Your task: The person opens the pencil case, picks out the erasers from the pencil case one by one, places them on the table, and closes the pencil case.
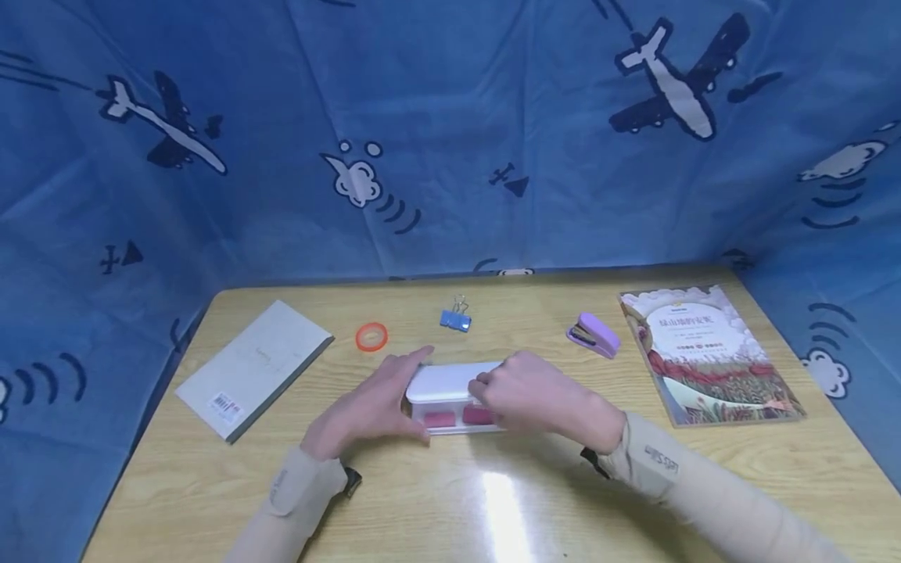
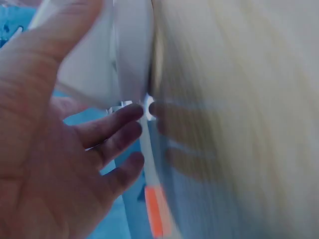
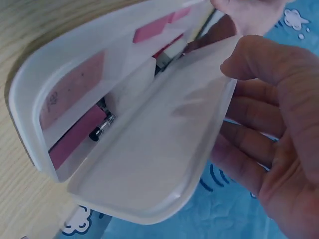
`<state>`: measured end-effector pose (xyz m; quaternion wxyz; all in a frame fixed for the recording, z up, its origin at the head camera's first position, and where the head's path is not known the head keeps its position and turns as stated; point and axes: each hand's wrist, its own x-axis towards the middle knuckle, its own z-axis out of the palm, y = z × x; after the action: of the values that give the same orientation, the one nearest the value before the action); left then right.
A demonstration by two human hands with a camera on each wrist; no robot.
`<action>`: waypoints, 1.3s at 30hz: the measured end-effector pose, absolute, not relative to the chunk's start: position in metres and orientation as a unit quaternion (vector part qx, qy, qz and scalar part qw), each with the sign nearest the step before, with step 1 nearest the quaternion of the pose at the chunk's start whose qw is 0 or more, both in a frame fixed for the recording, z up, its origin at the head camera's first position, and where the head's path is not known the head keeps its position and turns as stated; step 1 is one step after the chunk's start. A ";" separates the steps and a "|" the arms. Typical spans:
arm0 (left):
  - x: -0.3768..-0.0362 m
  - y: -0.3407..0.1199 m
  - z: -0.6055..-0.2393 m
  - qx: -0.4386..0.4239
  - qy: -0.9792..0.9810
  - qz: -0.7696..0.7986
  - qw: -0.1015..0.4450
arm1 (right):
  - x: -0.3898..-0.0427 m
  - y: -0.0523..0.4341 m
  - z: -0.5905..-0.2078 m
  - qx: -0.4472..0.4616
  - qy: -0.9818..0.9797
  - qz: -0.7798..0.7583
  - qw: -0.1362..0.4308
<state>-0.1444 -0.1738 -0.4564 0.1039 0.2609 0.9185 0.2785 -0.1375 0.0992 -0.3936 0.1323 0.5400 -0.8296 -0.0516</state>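
A white pencil case (image 1: 445,383) lies near the middle of the table between both hands. My left hand (image 1: 367,405) holds its left end, thumb along the front and fingers at the back. At the right part of the case, my right hand (image 1: 545,397) pinches the edge of the lid (image 3: 149,154). The right wrist view shows that lid tilted away from the body, so the inside is visible. Within lie a pink block (image 3: 77,135), a dark piece with metal rings (image 3: 103,127) and a white item (image 3: 132,84). Fingers partly cover the case in the head view.
Behind the case are an orange-red tape roll (image 1: 371,336) and a blue binder clip (image 1: 456,320). A purple stapler (image 1: 594,335) and an illustrated book (image 1: 711,352) lie to the right. On the left is a grey notebook (image 1: 255,367). Blue patterned cloth (image 1: 436,141) surrounds the table.
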 end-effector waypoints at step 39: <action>-0.145 -0.182 -0.451 0.212 0.957 0.176 0.094 | -0.213 0.111 -0.427 0.359 -0.903 0.134 0.194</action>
<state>-0.1446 -0.1822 -0.4507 0.0937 0.2122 0.9567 0.1757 -0.2128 0.1111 -0.4266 0.1935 0.3588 -0.9033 0.1340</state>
